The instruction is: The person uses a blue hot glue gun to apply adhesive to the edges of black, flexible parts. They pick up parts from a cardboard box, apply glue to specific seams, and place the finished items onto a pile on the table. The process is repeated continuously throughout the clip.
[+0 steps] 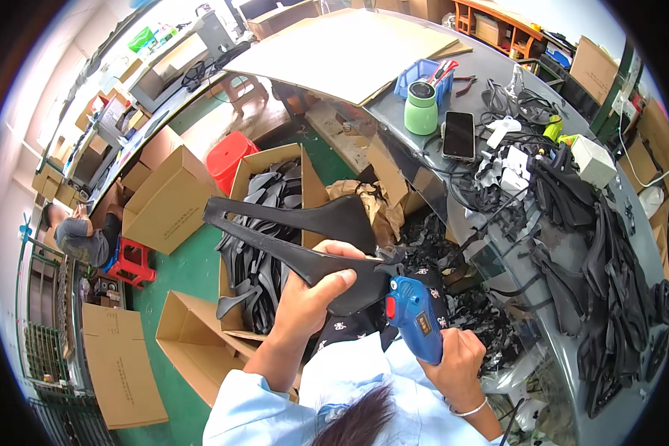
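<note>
My left hand (310, 299) grips a black bicycle saddle piece (286, 251) with a long slot down its middle, thumb on top and fingers beneath. Its narrow end points up and to the left. In my right hand (457, 368) is a blue handheld power tool (415, 311) with a red button, my fingers wrapped round its handle. The tool's head meets or nearly meets the saddle piece's right edge, where a small dark bit of material shows; I cannot make out the tool's tip.
A carton (310, 186) full of black saddle pieces stands ahead. Black scraps (490, 320) pile up below my right side. On the grey table (498, 82) lie a green bottle (421, 111), a phone (459, 135) and many black strips (609, 275). Someone sits (89, 241) at far left.
</note>
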